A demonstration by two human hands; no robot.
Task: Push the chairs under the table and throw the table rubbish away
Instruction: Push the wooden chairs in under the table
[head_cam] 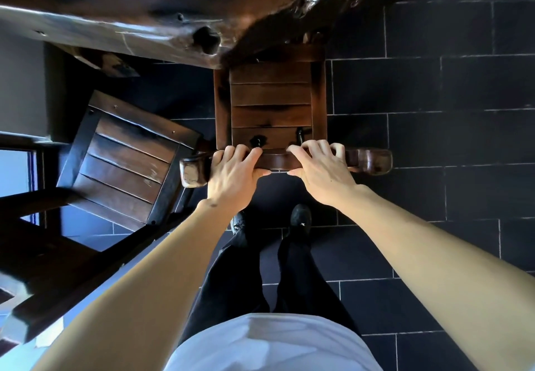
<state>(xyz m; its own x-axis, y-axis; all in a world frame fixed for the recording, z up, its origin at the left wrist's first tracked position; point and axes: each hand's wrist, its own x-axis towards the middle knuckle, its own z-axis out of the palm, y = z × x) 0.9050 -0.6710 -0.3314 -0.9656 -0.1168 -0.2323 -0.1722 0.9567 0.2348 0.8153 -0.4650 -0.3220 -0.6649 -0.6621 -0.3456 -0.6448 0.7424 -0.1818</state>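
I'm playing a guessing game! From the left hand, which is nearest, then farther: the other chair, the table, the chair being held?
1. Held chair, its top rail under the left hand.
2. Other chair, just leftward.
3. Table, ahead.

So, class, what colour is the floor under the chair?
Dark, near-black tiles with pale joints, clearest in the head view.

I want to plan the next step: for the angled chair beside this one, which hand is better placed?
Probably the left hand: the angled chair stands on its side. The right hand would have to cross over; both now grip the backrest.
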